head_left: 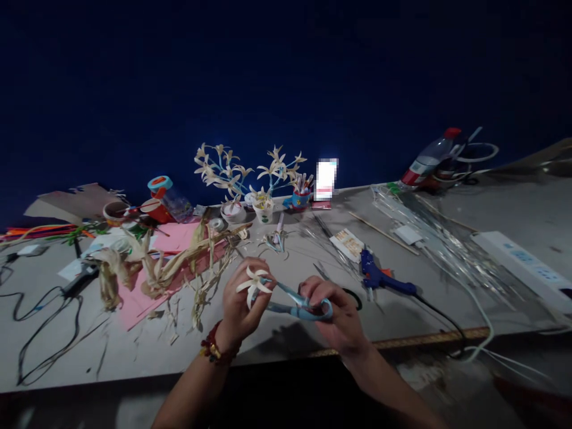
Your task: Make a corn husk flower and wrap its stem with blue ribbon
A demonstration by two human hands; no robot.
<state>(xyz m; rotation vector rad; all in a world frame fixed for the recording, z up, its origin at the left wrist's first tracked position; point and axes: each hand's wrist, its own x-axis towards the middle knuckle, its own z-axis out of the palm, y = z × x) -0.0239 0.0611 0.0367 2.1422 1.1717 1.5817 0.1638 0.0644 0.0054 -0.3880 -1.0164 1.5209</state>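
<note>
A cream-coloured flower (255,285) with narrow petals stands out from the fingers of my left hand (243,301), which are closed round its stem. From there a light-blue strip (290,308) runs across to my right hand (335,310). My right hand's fingers pinch the strip where it curls into a loop. Both hands are above the front part of the grey table (179,351). Part of a pair of scissors (322,273) lies behind my right hand, which hides the rest.
Flower sprays stand in a white cup (263,211) and a bowl (233,213) at the back. Dried husks (156,274) lie on pink paper (134,307) at the left. On the right are a blue glue gun (384,279), plastic-wrapped wires (447,244) and a bottle (431,158).
</note>
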